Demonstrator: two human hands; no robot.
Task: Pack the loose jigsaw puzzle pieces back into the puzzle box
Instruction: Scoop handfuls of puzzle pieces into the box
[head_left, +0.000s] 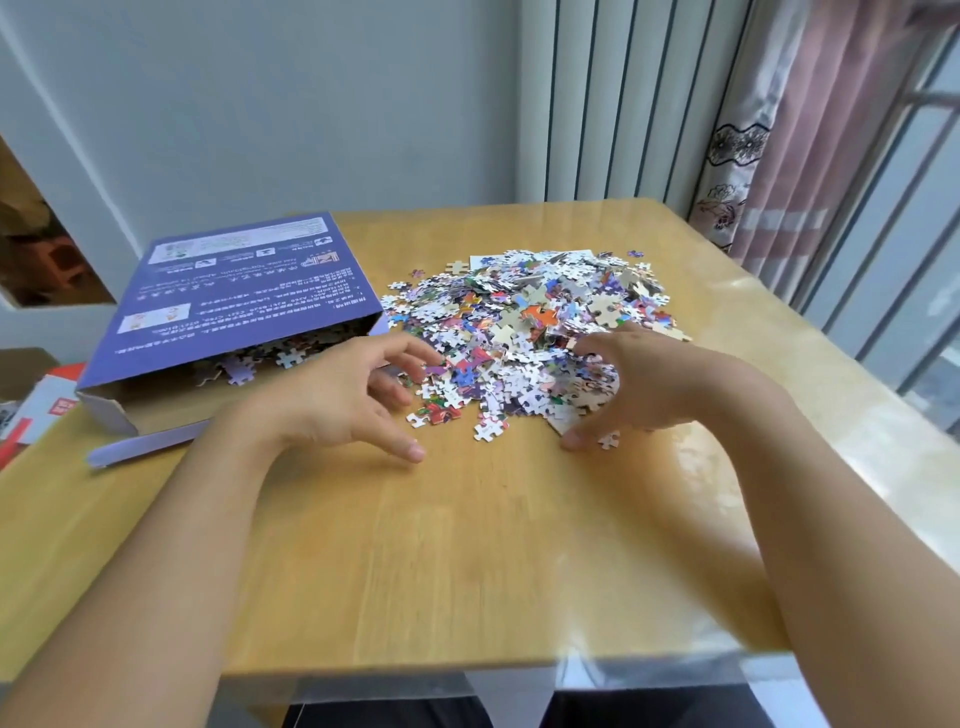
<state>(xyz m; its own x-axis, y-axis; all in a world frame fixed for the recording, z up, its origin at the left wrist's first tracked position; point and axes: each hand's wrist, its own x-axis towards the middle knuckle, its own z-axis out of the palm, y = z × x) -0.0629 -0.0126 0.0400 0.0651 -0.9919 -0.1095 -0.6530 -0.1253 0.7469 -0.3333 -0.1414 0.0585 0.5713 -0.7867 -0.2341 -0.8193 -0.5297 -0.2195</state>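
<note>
A heap of loose jigsaw pieces (530, 322) lies in the middle of the wooden table (467, 545). The purple puzzle box (234, 296) lies flat at the left with its open end facing the heap, and a few pieces show in its mouth (280, 356). My left hand (353, 395) hovers at the heap's near left edge, fingers spread and loosely bent, its fingertips at the nearest pieces. My right hand (634, 384) rests on the heap's near right side with its fingers curved over the pieces and its thumb on the table.
The box's flap (145, 447) sticks out onto the table near the left edge. A red and white carton (36, 410) sits beyond that edge. A white sheet (485, 261) lies under the heap's far side. A curtain and window stand at the right.
</note>
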